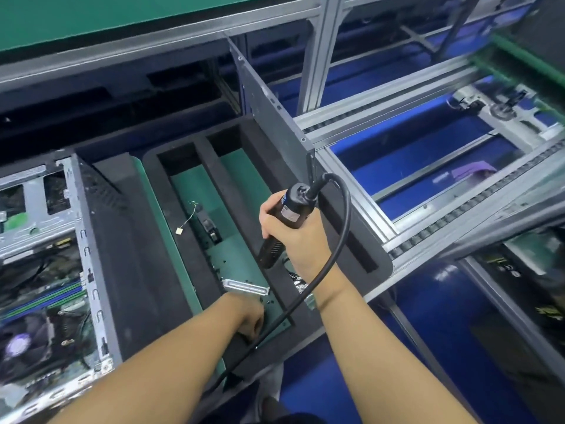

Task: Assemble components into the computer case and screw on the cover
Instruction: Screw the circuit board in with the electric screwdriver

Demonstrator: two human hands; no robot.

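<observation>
My right hand (293, 237) grips a black electric screwdriver (286, 217) upright over the black foam parts tray (220, 191); its cable (342, 228) loops down across my wrist. My left hand (249, 316) reaches into the tray's near compartment, fingers curled down among small dark screws (241, 269); what it holds is hidden. The open computer case (46, 270) lies at the left with its board and fan exposed. A grey cover panel (275, 117) stands on edge in a slot of the tray.
A silver slot bracket (246, 286) lies in the tray near my left hand. A small black part with a wire and white connector (208, 223) lies farther in. Aluminium conveyor rails (382, 191) and blue floor fill the right side.
</observation>
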